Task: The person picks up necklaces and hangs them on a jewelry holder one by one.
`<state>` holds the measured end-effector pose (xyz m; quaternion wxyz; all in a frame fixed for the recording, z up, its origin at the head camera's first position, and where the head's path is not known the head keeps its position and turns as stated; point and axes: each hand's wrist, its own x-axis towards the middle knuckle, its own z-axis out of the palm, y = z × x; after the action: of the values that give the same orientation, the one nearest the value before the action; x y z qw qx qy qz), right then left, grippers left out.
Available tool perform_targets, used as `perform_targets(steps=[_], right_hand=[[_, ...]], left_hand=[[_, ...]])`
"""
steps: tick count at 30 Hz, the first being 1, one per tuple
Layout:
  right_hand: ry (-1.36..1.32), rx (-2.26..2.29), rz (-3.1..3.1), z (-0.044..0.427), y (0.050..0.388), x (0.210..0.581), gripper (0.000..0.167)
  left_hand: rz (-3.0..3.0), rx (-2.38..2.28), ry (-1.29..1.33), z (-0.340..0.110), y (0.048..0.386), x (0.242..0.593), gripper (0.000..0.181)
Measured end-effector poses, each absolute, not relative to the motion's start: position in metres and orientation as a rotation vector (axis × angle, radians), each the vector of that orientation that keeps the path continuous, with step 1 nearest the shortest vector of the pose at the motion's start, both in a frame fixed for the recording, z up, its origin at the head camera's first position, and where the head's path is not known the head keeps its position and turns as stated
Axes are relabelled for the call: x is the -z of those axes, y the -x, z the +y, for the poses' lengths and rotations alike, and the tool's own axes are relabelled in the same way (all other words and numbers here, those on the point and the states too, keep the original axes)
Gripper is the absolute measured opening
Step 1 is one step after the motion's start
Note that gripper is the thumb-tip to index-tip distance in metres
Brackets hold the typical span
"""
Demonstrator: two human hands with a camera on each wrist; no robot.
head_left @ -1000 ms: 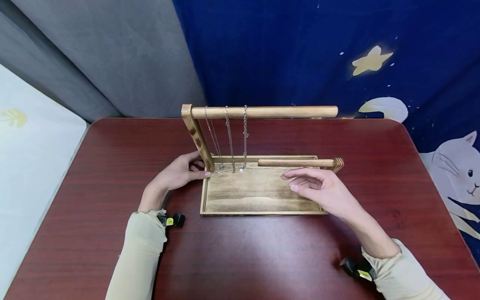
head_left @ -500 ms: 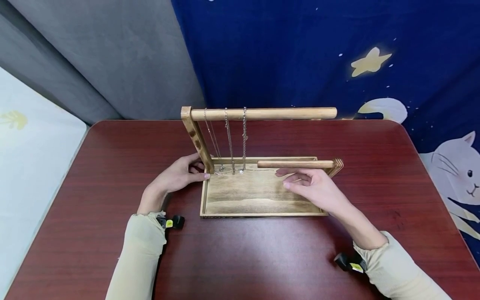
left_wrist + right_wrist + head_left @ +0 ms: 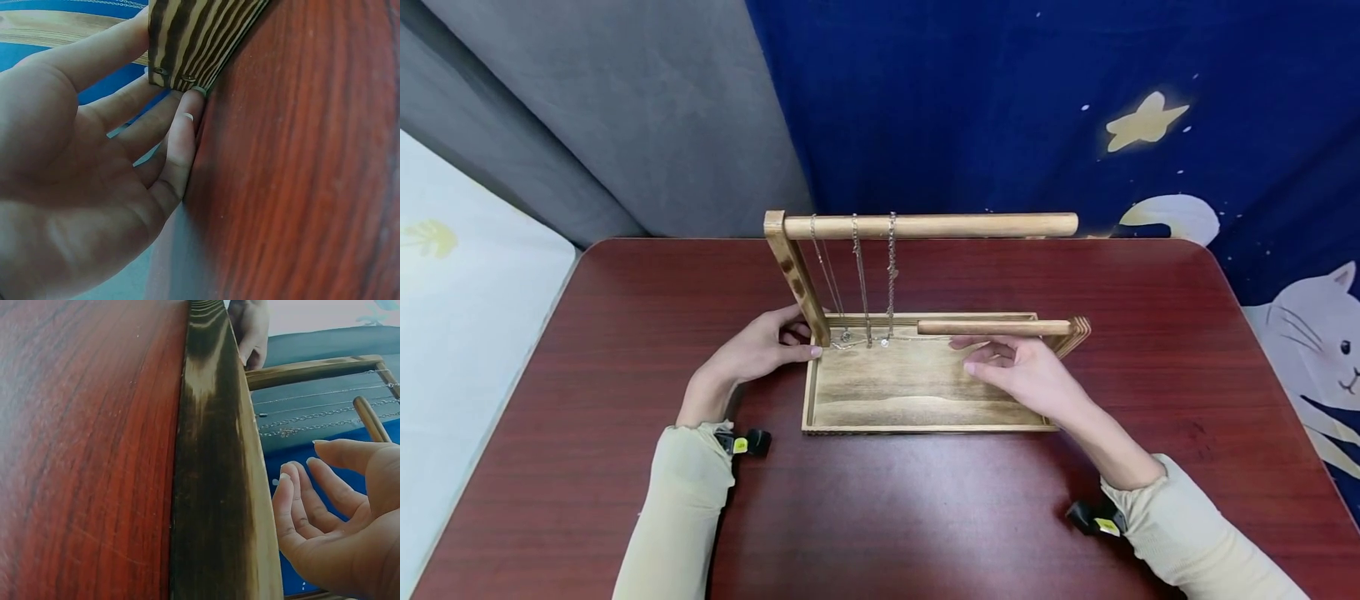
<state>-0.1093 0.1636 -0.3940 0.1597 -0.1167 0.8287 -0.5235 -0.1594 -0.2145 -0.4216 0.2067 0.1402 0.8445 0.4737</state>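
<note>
A wooden jewelry stand has a shallow tray (image 3: pixel 887 408), a tall bar (image 3: pixel 985 225) and a lower bar (image 3: pixel 985 328). Several silver necklaces (image 3: pixel 891 275) hang from the tall bar's left part. Along the tray's back a thin chain (image 3: pixel 917 337) runs toward the right hand. My left hand (image 3: pixel 756 346) grips the stand's left back corner, thumb in front and fingers behind; in the left wrist view its fingers meet the striped wooden corner (image 3: pixel 187 44). Over the tray's right half, below the lower bar, hovers my right hand (image 3: pixel 350 506), thumb and fingers apart, nothing seen between them.
The stand rests on a reddish-brown table (image 3: pixel 887 517) with rounded back corners. Behind hang a grey curtain (image 3: pixel 662 108) and a blue curtain (image 3: pixel 940 100) with a star, moon and cat. The lower bar's slanted support (image 3: pixel 1075 335) stands at the tray's right.
My right hand has moved slightly left, further under the lower bar, its fingertips now close to the bar's underside. My left hand keeps its place on the stand's corner.
</note>
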Motion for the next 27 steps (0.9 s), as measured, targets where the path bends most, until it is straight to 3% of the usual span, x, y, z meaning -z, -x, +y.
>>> perform_targets(steps=[17,27], right_hand=[[0.194,1.153,2.547,0.149,0.128,0.397,0.022],[0.415,1.243,2.518,0.144,0.140,0.405,0.021]], left_hand=[[2.342,-1.325,-0.371,-0.215,0.160,0.423,0.056],[2.353,-1.333,-0.381,-0.214,0.160,0.423,0.057]])
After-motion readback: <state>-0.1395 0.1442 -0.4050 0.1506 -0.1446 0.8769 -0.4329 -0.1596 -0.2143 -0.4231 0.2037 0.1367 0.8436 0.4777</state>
